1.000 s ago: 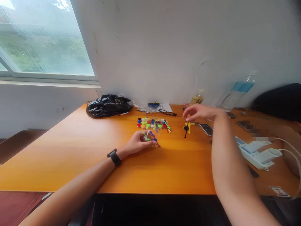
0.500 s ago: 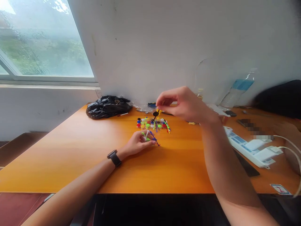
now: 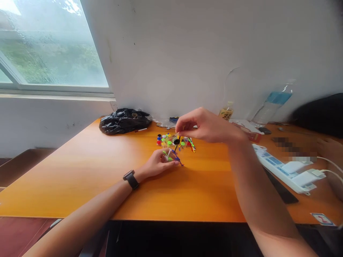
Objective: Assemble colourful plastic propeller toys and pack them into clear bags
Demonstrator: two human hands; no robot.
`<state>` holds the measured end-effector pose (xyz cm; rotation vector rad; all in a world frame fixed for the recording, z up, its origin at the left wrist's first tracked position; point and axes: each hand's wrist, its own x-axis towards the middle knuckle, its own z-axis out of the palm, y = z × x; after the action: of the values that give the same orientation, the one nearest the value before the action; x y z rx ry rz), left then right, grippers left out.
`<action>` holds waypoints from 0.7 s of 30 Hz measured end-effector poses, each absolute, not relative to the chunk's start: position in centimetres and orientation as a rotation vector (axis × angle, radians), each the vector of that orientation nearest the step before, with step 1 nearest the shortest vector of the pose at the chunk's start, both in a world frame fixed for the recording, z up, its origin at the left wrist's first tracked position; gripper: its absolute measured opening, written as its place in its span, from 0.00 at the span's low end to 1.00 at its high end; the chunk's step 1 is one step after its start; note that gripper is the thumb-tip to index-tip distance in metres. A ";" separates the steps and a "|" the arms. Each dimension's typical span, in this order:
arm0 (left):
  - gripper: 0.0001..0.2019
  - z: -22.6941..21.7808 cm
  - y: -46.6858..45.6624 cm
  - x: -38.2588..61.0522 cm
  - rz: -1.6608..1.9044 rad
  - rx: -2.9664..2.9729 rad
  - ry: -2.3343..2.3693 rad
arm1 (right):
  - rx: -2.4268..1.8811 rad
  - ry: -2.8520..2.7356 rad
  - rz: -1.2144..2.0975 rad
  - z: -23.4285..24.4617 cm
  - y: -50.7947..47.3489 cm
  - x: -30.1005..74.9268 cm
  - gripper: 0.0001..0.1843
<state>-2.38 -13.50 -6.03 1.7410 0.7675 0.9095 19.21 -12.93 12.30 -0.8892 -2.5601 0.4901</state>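
Observation:
My left hand (image 3: 158, 163), wearing a dark watch, rests on the wooden table with its fingers curled round a small cluster of green, white and purple plastic pieces (image 3: 168, 157). A thin purple part of it sticks out past my thumb. Just above, my right hand (image 3: 199, 125) pinches a slim black and yellow plastic piece (image 3: 177, 141) with a round black disc on it. The lower tip of this piece points down at the cluster; whether the two touch I cannot tell. Behind both hands lies a group of small colourful plastic parts (image 3: 163, 140), partly hidden.
A black plastic bag (image 3: 123, 121) lies at the back left near a pen (image 3: 143, 129). To the right are a white power strip (image 3: 284, 169) with chargers, a dark flat object (image 3: 281, 189), and a clear bottle (image 3: 272, 107). Another person's hand (image 3: 331, 150) is at the far right.
My right hand has come down and slightly left, bringing the black and yellow piece from above the loose parts to the cluster. My left hand has stayed nearly still.

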 end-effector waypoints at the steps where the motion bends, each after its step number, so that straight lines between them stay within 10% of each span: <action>1: 0.24 -6.0 -13.5 -2.4 0.909 1.741 0.768 | -0.888 -2.567 0.512 12.2 -12.9 19.1 0.07; 21: 0.20 -6.3 -13.4 -2.3 0.913 1.769 0.763 | -0.991 -2.731 0.603 10.5 -12.0 18.2 0.06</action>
<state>-2.31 -13.35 -6.34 1.7688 0.7628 0.9131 18.20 -11.99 10.50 -0.9909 -2.7310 0.6028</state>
